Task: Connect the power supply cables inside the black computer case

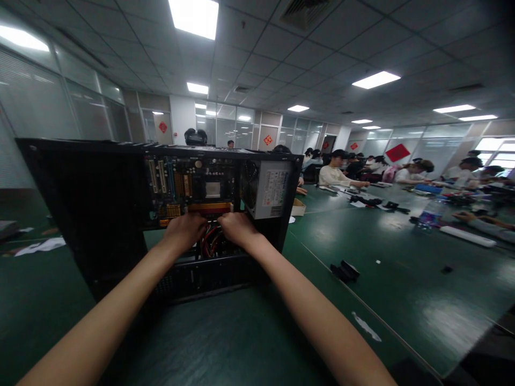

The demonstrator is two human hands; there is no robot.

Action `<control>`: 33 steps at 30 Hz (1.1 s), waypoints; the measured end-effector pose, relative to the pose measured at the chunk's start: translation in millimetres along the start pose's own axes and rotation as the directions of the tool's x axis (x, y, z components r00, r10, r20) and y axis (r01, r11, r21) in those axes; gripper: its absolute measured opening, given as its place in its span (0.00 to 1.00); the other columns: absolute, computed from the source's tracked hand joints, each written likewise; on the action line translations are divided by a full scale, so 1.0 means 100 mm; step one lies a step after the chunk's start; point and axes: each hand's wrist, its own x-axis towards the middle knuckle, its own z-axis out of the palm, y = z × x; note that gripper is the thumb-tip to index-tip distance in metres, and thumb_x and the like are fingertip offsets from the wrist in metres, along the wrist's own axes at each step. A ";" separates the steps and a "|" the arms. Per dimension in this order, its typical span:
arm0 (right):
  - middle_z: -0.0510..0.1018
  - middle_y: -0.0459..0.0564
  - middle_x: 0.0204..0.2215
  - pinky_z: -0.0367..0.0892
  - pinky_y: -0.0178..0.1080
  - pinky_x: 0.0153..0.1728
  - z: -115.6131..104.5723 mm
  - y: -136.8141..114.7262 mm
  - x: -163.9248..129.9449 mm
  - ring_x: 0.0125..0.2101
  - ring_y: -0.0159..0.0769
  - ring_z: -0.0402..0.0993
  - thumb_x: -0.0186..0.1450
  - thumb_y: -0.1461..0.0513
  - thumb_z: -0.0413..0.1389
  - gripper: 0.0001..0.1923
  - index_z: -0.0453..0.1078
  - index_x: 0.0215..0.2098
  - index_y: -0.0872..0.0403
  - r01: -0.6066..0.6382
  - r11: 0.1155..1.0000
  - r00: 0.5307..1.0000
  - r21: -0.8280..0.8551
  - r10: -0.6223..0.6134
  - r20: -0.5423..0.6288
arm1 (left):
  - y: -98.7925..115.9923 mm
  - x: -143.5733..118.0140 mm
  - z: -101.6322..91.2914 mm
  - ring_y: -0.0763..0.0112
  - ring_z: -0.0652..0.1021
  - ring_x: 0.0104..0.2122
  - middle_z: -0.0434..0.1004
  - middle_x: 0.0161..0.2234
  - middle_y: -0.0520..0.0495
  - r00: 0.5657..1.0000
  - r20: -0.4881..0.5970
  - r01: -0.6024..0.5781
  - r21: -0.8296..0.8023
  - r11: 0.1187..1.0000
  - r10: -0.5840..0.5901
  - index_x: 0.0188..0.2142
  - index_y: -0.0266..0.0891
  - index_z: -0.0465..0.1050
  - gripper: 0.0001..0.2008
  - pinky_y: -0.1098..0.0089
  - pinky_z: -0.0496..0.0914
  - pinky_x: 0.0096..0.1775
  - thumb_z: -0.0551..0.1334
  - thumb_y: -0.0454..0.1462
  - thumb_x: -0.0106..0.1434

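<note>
Head view: left hand (185, 230) and right hand (238, 228) curled inside open black metal computer case (100, 214), at red and yellow cable bundle (210, 241) (grip itself hidden). Best handled by connector, not wire. Inside: blue motherboard (189, 187), grey power supply (267, 188).

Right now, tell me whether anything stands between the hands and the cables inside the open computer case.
Nothing visible does. The left hand and right hand are already at the red cable bundle below the motherboard, inside the case.
</note>
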 end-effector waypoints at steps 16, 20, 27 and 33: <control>0.80 0.63 0.44 0.72 0.42 0.43 -0.01 0.01 0.03 0.44 0.47 0.79 0.66 0.69 0.49 0.15 0.76 0.45 0.58 -0.037 0.999 0.997 0.016 0.035 0.068 | 0.04 0.01 0.00 0.53 0.79 0.45 0.80 0.46 0.41 0.999 0.032 0.009 0.001 1.000 -0.009 0.49 0.43 0.78 0.19 0.61 0.71 0.41 0.50 0.40 0.68; 0.80 0.63 0.42 0.72 0.42 0.42 -0.01 0.00 0.01 0.44 0.47 0.79 0.67 0.68 0.49 0.15 0.76 0.45 0.58 -0.042 0.999 0.998 0.014 0.041 0.057 | 0.02 0.00 0.02 0.54 0.79 0.44 0.80 0.45 0.42 1.000 0.003 0.011 0.006 1.000 -0.011 0.48 0.44 0.78 0.19 0.61 0.71 0.40 0.51 0.41 0.68; 0.80 0.63 0.42 0.71 0.41 0.41 0.01 0.00 0.02 0.44 0.47 0.79 0.66 0.68 0.50 0.14 0.76 0.45 0.58 -0.051 0.998 0.997 0.037 0.049 0.054 | 0.02 -0.01 0.01 0.56 0.80 0.43 0.81 0.45 0.42 1.000 0.000 0.016 -0.012 1.000 -0.016 0.48 0.44 0.78 0.18 0.64 0.71 0.40 0.52 0.41 0.68; 0.80 0.64 0.42 0.72 0.42 0.41 -0.01 0.00 0.04 0.45 0.49 0.79 0.66 0.67 0.50 0.14 0.76 0.45 0.58 -0.055 0.998 0.997 0.007 0.055 0.058 | 0.04 0.01 0.01 0.55 0.80 0.43 0.80 0.45 0.41 1.000 0.008 0.014 -0.017 1.000 -0.014 0.47 0.43 0.79 0.18 0.63 0.71 0.40 0.52 0.40 0.68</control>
